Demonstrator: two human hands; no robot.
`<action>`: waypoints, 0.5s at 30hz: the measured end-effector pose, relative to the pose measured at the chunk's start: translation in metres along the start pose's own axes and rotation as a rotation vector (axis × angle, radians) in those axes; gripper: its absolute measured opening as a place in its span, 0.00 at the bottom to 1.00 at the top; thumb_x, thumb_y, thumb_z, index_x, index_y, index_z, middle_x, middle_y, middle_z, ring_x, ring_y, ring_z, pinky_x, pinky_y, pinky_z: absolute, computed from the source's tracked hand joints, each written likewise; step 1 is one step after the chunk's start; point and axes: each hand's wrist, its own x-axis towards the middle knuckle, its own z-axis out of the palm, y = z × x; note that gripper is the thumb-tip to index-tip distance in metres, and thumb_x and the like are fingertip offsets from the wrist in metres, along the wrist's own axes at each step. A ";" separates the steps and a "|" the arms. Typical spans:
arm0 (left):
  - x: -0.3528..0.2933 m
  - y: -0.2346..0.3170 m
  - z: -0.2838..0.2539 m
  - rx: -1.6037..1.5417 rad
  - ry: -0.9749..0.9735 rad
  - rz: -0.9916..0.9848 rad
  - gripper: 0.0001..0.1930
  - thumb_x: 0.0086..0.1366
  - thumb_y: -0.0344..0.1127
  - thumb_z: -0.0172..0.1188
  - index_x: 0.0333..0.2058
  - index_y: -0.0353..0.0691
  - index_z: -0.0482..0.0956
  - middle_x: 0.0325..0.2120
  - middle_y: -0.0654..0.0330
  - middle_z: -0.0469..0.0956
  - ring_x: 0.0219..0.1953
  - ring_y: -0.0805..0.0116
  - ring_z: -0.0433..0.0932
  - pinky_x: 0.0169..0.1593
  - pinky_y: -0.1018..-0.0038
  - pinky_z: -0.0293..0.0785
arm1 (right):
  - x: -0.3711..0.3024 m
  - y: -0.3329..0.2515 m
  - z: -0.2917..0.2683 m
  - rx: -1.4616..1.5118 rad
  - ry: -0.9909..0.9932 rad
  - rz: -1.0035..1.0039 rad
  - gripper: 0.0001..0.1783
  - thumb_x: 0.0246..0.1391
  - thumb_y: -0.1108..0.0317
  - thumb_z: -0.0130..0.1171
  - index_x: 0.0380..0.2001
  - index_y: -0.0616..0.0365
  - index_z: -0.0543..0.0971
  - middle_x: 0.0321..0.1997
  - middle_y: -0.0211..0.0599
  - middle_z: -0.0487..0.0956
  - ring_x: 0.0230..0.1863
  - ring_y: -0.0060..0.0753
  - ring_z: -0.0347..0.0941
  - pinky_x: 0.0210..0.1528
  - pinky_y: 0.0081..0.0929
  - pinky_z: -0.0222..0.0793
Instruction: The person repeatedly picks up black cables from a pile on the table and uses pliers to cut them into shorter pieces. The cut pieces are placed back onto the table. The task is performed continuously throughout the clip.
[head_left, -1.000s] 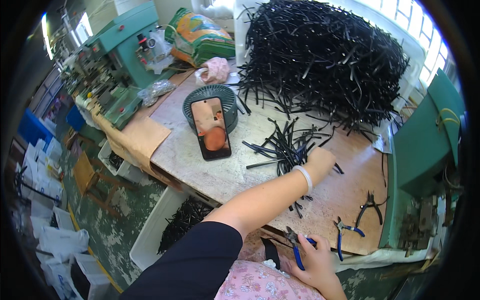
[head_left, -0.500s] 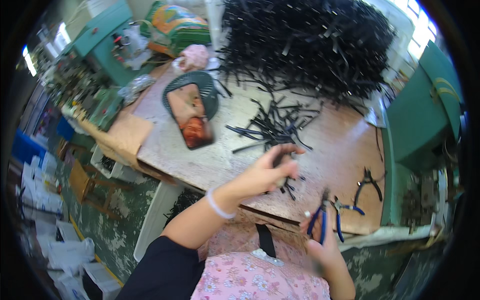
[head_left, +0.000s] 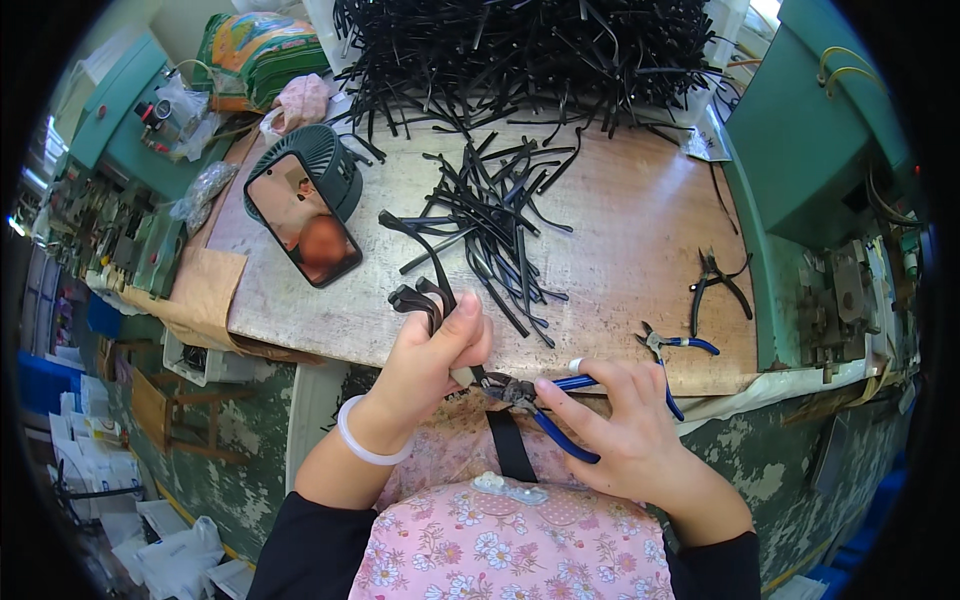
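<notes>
My left hand (head_left: 440, 355) is closed round a few black eyeglass temples (head_left: 415, 297), their curved tips sticking up past the thumb. In my right hand (head_left: 635, 430) are blue-handled nippers (head_left: 563, 435), their handles spread between thumb and fingers. The dark jaws point left and meet the lower end of a temple just under my left fingers. Whether the jaws are closed on it I cannot tell. Ahead of my hands a loose pile of black temples (head_left: 500, 215) lies on the worktable (head_left: 620, 270).
A large heap of temples (head_left: 530, 60) fills the far side. At the left a phone (head_left: 303, 220) leans on a round dark-green fan (head_left: 345, 185). Other blue-handled nippers (head_left: 655, 345) and black-handled pliers (head_left: 712, 280) lie at the right, beside a green machine (head_left: 810, 150).
My left hand has drawn back from the pile toward me and now shows temples upright in it. My right hand has brought the nippers up and left to meet them. The head view has shifted.
</notes>
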 end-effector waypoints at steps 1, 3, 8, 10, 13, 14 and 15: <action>0.000 0.000 0.000 0.017 -0.008 0.000 0.23 0.75 0.47 0.41 0.19 0.47 0.58 0.13 0.70 0.56 0.13 0.82 0.47 0.16 0.81 0.44 | 0.001 0.001 -0.002 -0.003 -0.001 -0.008 0.40 0.36 0.60 0.69 0.59 0.41 0.74 0.49 0.40 0.69 0.49 0.43 0.65 0.50 0.40 0.57; 0.000 0.001 0.001 0.023 -0.019 -0.002 0.23 0.75 0.47 0.41 0.19 0.47 0.59 0.13 0.70 0.56 0.13 0.82 0.47 0.16 0.81 0.43 | 0.001 0.002 -0.004 -0.010 -0.006 -0.026 0.39 0.36 0.60 0.69 0.59 0.41 0.74 0.48 0.39 0.69 0.48 0.42 0.65 0.49 0.39 0.58; 0.001 0.001 0.002 0.010 -0.021 -0.030 0.23 0.75 0.47 0.41 0.19 0.47 0.59 0.13 0.70 0.56 0.13 0.82 0.47 0.17 0.81 0.43 | -0.001 0.009 0.001 0.049 0.012 -0.063 0.38 0.39 0.63 0.67 0.60 0.42 0.73 0.45 0.39 0.70 0.43 0.40 0.66 0.45 0.35 0.62; 0.000 0.001 0.001 0.024 -0.034 -0.030 0.23 0.75 0.48 0.41 0.19 0.47 0.59 0.13 0.70 0.57 0.14 0.81 0.48 0.17 0.81 0.45 | 0.000 0.009 -0.001 0.086 -0.013 -0.047 0.37 0.41 0.63 0.67 0.60 0.42 0.73 0.44 0.39 0.71 0.41 0.40 0.67 0.43 0.35 0.64; -0.010 -0.010 0.010 0.056 0.119 0.247 0.22 0.75 0.49 0.41 0.21 0.47 0.58 0.13 0.69 0.57 0.15 0.80 0.50 0.19 0.80 0.49 | 0.001 0.007 -0.006 0.176 -0.079 -0.002 0.36 0.42 0.64 0.67 0.60 0.42 0.73 0.43 0.40 0.72 0.40 0.42 0.68 0.43 0.36 0.66; -0.017 -0.019 0.010 -0.010 0.119 0.409 0.20 0.75 0.47 0.42 0.24 0.43 0.60 0.16 0.66 0.61 0.20 0.80 0.54 0.25 0.79 0.51 | 0.001 0.007 -0.007 0.208 -0.087 0.013 0.36 0.42 0.64 0.67 0.60 0.42 0.73 0.42 0.41 0.72 0.40 0.43 0.68 0.43 0.37 0.66; -0.020 -0.022 0.013 0.002 0.184 0.471 0.20 0.76 0.47 0.40 0.24 0.42 0.60 0.15 0.65 0.60 0.20 0.79 0.54 0.25 0.78 0.52 | 0.001 0.007 -0.006 0.239 -0.095 0.027 0.36 0.43 0.64 0.67 0.60 0.42 0.73 0.42 0.41 0.72 0.40 0.43 0.69 0.43 0.37 0.67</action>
